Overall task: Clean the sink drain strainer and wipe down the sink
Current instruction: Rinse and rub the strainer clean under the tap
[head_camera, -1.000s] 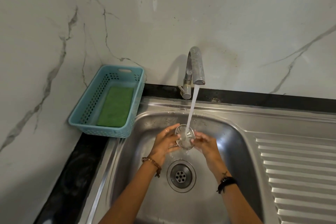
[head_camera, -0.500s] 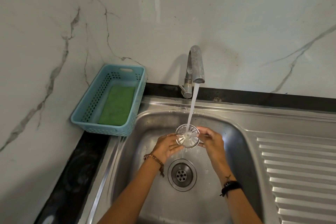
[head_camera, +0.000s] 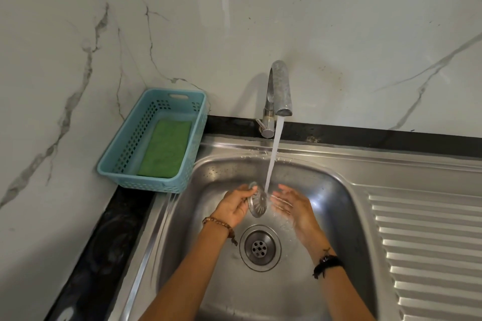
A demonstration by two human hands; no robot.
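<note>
My left hand (head_camera: 234,206) grips the round metal strainer (head_camera: 257,202) by its edge, tilted on its side over the steel sink (head_camera: 336,190). The tap (head_camera: 280,91) runs, and its stream falls just right of the strainer. My right hand (head_camera: 292,206) is apart from the strainer, fingers straight and palm turned toward it, wet under the water. Below the hands lies the uncovered drain (head_camera: 260,247) in the basin floor.
A light blue plastic basket (head_camera: 154,180) with a green scrub pad (head_camera: 165,148) stands on the black counter at the sink's left rear corner. The ribbed draining board (head_camera: 430,255) extends to the right. Marble walls rise behind and to the left.
My right hand has let go of the strainer and opened. My left hand now holds it alone and has tipped it from flat under the stream onto its edge.
</note>
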